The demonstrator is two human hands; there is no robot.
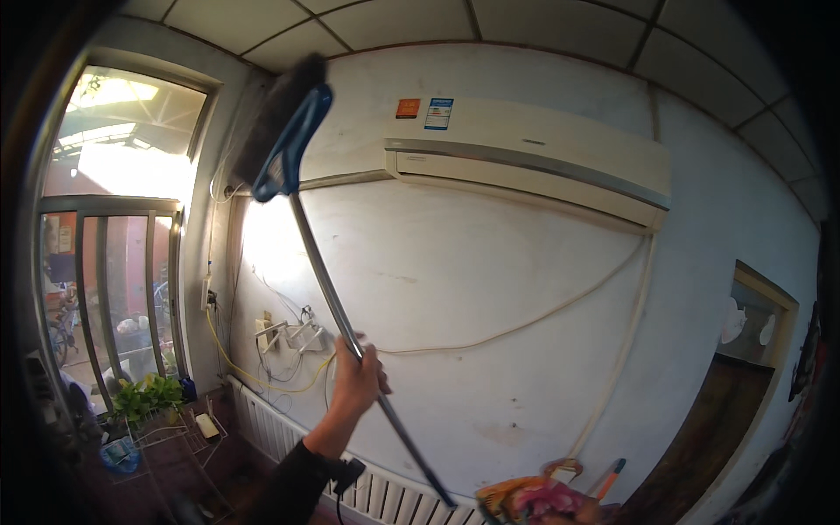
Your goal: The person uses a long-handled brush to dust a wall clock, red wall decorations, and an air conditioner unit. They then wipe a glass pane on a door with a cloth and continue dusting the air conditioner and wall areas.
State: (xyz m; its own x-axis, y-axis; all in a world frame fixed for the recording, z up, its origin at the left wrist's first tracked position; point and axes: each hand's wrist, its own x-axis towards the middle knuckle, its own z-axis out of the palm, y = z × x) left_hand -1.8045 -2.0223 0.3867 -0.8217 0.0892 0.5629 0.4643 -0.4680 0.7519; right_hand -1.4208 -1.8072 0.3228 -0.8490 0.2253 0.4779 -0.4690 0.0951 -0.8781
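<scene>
My left hand (359, 377) is closed around the metal pole of a broom (325, 275), roughly at the pole's middle. The pole slants up to the left, and its lower end hangs in front of the radiator. At the top, the blue plastic broom head (295, 141) with dark, blurred bristles is raised near the ceiling corner, left of the air conditioner (525, 170). Part of my right hand (587, 510) shows at the bottom edge, beside a bunched pink and yellow cloth (545, 499). Its fingers are mostly hidden, so its grip is unclear.
A white radiator (269, 417) runs low along the wall. Routers (302, 336) and loose cables hang above it. Left are a window (118, 262), a leafy plant (147, 394) and a wire rack (167, 433). A doorway (715, 420) is at right; ceiling panels (400, 26) lie overhead.
</scene>
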